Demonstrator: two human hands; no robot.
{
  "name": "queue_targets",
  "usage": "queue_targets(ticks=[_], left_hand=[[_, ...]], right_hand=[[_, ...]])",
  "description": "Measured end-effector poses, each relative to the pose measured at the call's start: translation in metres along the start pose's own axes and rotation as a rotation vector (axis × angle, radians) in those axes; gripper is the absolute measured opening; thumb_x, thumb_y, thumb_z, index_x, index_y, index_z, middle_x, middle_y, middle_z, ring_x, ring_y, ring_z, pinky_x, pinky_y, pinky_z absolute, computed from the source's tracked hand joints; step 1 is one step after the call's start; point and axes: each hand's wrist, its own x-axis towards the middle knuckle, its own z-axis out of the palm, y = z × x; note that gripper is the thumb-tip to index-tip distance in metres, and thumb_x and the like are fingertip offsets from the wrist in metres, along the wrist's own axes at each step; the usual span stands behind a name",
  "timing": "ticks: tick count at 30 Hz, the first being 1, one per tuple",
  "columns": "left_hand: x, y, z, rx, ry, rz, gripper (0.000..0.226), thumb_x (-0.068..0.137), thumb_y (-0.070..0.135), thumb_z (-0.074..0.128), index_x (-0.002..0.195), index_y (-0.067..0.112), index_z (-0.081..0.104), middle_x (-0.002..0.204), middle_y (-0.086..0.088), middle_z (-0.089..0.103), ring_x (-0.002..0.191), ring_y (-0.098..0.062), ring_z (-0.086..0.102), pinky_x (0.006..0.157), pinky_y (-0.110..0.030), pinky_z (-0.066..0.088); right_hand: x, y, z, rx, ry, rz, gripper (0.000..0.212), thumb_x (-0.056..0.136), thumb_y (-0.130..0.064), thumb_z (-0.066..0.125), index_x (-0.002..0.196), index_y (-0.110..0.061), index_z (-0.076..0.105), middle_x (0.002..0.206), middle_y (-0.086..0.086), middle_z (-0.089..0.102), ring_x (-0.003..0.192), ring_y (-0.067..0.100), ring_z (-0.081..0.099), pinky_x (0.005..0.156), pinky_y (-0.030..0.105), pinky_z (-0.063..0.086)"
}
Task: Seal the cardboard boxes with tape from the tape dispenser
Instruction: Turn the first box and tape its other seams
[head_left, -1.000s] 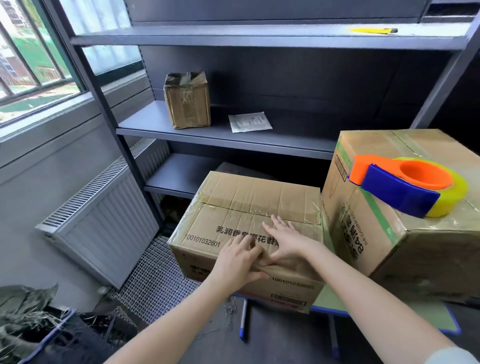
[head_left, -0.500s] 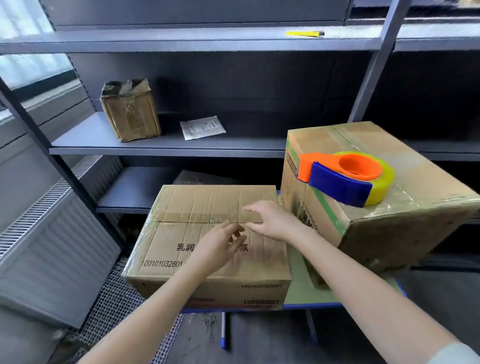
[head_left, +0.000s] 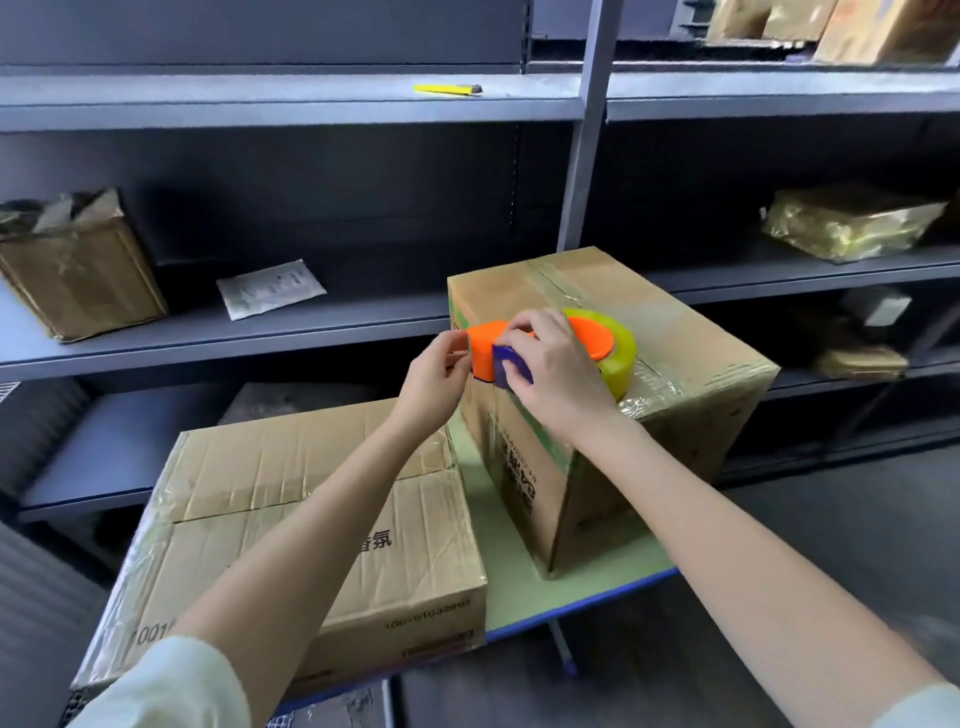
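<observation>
On tall box (head_left: 691, 379): gripping dispenser (head_left: 593, 339) with right hand (head_left: 560, 375), pinching orange end with left hand (head_left: 434, 380). Noted "001" on low box (head_left: 291, 499).

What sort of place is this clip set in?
Probably a stockroom or packing area: grey metal shelving with a taped parcel, cardboard boxes on a low table, a tape dispenser atop one.

Grey metal shelving (head_left: 363, 318) across back (dark rear panels); upright post (head_left: 589, 156); dark floor (head_left: 831, 519) lower right.
</observation>
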Motion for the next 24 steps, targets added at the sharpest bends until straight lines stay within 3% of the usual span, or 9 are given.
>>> queue_targets(ticks=[2,5,8,10,12,15,24], left_hand=[[0.005,-0.002,0.002,-0.013,0.046,-0.027,0.029,0.095,0.000,0.041,0.122,0.004,0.053,0.107,-0.006,0.062,0.093,-0.017,0.060,0.082,-0.030,0.053],[0.010,-0.004,0.000,-0.006,0.028,-0.077,0.037,0.096,-0.002,0.035,0.130,0.006,0.047,0.113,-0.008,0.060,0.082,-0.013,0.057,0.066,-0.023,0.050],[0.015,-0.004,-0.002,0.045,-0.040,-0.092,0.043,0.096,-0.002,0.030,0.133,0.011,0.048,0.103,-0.009,0.063,0.074,-0.010,0.056,0.061,-0.016,0.044],[0.018,-0.003,-0.005,0.067,-0.062,-0.063,0.041,0.094,-0.005,0.031,0.124,0.007,0.056,0.105,-0.012,0.065,0.083,-0.014,0.059,0.063,-0.015,0.043],[0.019,-0.002,-0.008,0.076,-0.065,-0.060,0.034,0.095,-0.004,0.035,0.116,0.003,0.061,0.109,-0.013,0.066,0.092,-0.015,0.058,0.073,-0.016,0.044],[0.021,-0.001,-0.011,0.082,-0.058,-0.067,0.026,0.096,0.003,0.042,0.113,0.003,0.062,0.109,-0.012,0.065,0.098,-0.018,0.057,0.090,-0.031,0.046],[-0.006,0.008,-0.088,-0.155,-0.133,-0.122,0.025,0.100,0.005,0.039,0.093,0.008,0.063,0.091,-0.007,0.066,0.084,-0.015,0.066,0.082,-0.025,0.054]], right_hand=[[0.002,0.007,-0.010,-0.167,-0.086,0.109,0.039,0.083,-0.029,0.069,0.111,-0.004,0.062,0.111,0.013,0.060,0.106,0.032,0.053,0.089,0.040,0.044],[0.003,0.017,-0.020,-0.366,-0.362,0.268,0.060,0.086,-0.057,0.054,0.121,-0.009,0.047,0.118,0.008,0.059,0.109,0.027,0.054,0.096,0.038,0.037],[0.003,0.017,-0.020,-0.367,-0.449,0.249,0.046,0.092,-0.053,0.048,0.112,-0.012,0.051,0.106,0.006,0.064,0.097,0.025,0.060,0.097,0.038,0.036],[0.003,0.016,-0.017,-0.333,-0.455,0.222,0.042,0.093,-0.048,0.048,0.113,-0.011,0.051,0.108,0.007,0.064,0.097,0.025,0.060,0.094,0.038,0.039],[0.003,0.016,-0.017,-0.302,-0.451,0.221,0.041,0.094,-0.045,0.049,0.116,-0.011,0.049,0.110,0.007,0.063,0.099,0.026,0.060,0.091,0.038,0.042],[0.000,0.017,-0.018,-0.308,-0.441,0.186,0.041,0.095,-0.045,0.047,0.117,-0.011,0.044,0.110,0.008,0.064,0.099,0.027,0.061,0.090,0.038,0.044],[0.013,-0.009,-0.021,-0.012,-0.478,0.097,0.040,0.094,-0.045,0.049,0.118,-0.013,0.043,0.114,0.004,0.060,0.096,0.022,0.058,0.076,0.032,0.050]])
